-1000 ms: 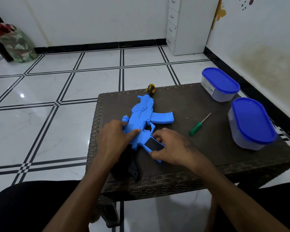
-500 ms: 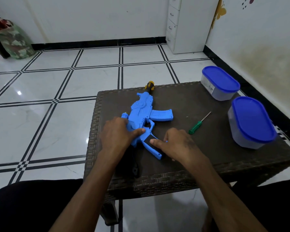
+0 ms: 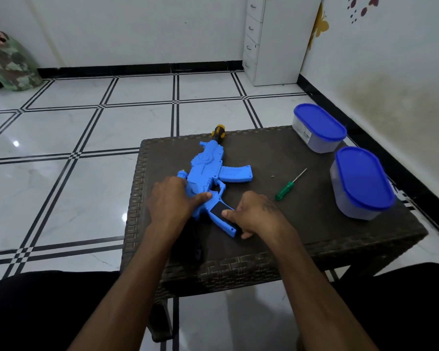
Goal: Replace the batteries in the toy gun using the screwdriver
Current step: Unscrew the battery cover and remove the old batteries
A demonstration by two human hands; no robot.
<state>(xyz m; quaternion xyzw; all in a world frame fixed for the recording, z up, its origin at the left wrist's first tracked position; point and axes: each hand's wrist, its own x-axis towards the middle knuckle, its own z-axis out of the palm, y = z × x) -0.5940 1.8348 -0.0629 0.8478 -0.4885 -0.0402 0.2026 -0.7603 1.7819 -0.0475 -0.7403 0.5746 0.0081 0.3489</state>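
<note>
Starting nearest the camera, the right hand [image 3: 254, 216] grips the pistol grip of the toy gun [image 3: 211, 178], thumb laid along the dark rectangle [image 3: 219, 211] on the grip and fingers curled round its far side. Whether that rectangle is an open battery bay or a dark cover cannot be determined. The left hand [image 3: 171, 198] holds the gun's body just behind the trigger guard, thumb extended across the blue shell and fingers wrapped over the near edge. The gun lies on its side on the counter [image 3: 302, 224], muzzle pointing away, its yellow-and-black tip at the far edge.

Further out, a small loose piece [image 3: 273, 176], likely the cover screw, sits apart from the gun. Just beside it lies the green-handled screwdriver [image 3: 288, 186], untouched, shaft pointing away and to the right. Two blue-lidded containers [image 3: 360, 181] stand near the right edge, both closed; contents not visible.

Risks noted:
- The loose piece is small and unsecured; a sweep of the right forearm toward the screwdriver could knock it to the floor.
- Thumb pressure on the grip panel could slide the gun if the left hand slackens.
- The muzzle tip overhangs the far edge, so a forward shove could tip the gun off.
</note>
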